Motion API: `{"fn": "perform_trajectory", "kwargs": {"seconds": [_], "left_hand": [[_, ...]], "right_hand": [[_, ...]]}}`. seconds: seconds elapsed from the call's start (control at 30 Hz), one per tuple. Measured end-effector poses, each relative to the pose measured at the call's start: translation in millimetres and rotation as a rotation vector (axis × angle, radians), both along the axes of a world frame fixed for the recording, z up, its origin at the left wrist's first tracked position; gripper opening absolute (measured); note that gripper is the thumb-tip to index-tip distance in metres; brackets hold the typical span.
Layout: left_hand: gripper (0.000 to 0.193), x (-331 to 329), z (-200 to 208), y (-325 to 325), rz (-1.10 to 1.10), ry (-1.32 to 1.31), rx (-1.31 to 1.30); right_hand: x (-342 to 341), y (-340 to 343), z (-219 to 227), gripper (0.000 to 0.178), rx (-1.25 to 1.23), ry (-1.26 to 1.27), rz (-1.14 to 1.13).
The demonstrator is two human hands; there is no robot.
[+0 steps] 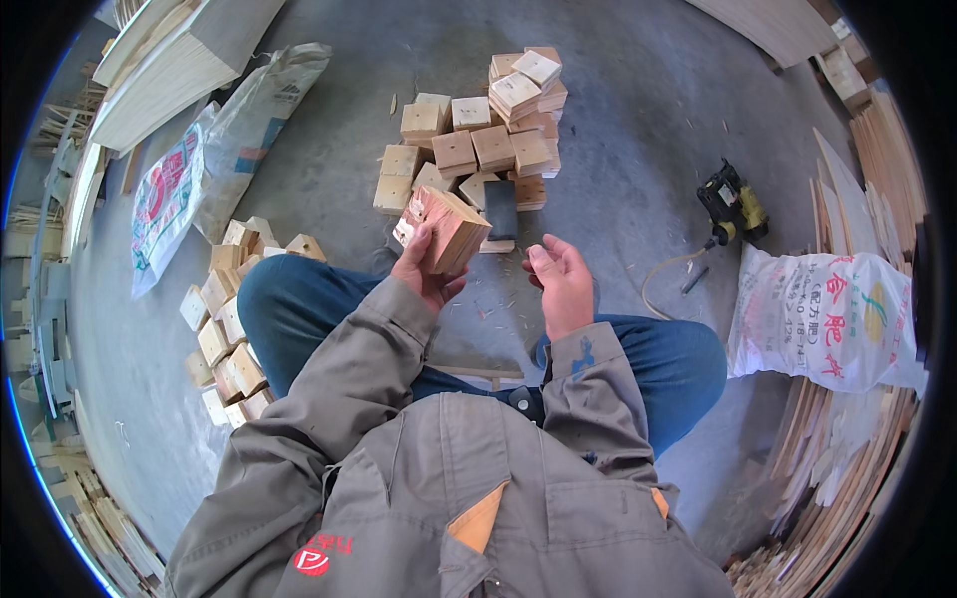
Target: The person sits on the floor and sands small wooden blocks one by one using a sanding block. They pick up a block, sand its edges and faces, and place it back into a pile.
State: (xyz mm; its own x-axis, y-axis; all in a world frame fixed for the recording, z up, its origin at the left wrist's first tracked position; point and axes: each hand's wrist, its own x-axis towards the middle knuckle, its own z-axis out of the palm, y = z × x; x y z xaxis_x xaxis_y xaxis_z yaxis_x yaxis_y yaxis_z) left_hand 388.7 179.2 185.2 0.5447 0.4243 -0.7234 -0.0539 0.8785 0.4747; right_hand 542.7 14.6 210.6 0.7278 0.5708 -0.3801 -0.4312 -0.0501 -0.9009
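My left hand [427, 274] is wrapped round a layered wooden block [449, 227], held tilted above the floor between my knees. The block has a reddish, rough-grained side and a pale side. To its right my right hand [566, 284] is apart from the block, fingers curled and thumb against the forefinger. Whatever may be in that pinch is too small to make out. Just beyond both hands, a dark grey flat rectangular piece [500, 207] lies against a pile of pale wooden blocks [492, 148], several with a small hole in the face.
More wooden blocks [221, 339] are heaped beside my left knee. A black and yellow power tool [733, 202] with a hose lies to the right, near a white printed sack [827, 317] and stacked wood strips [842, 448]. Another sack [239, 149] lies at left.
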Motion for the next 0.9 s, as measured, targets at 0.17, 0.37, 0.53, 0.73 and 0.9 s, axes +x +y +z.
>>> {"fn": "perform_trajectory", "kwargs": {"seconds": [0.17,0.37,0.53,0.73,0.9], "left_hand": [[0.057,-6,5,7,0.094,0.004,0.108],[0.05,-12,45,10,0.253,0.114,0.126],[0.05,-30,78,26,0.341,0.026,0.264],[0.059,-56,152,44,0.415,-0.13,0.345],[0.089,-67,161,35,0.365,-0.234,0.27]], "right_hand": [[0,-5,-3,0.046,-0.079,-0.026,0.035],[0,-8,-12,0.047,-0.073,-0.039,0.065],[-4,-7,-2,0.051,-0.044,-0.035,0.072],[-8,-8,1,0.055,-0.017,-0.034,0.105],[-11,-15,3,0.053,0.065,-0.078,0.138]]}}
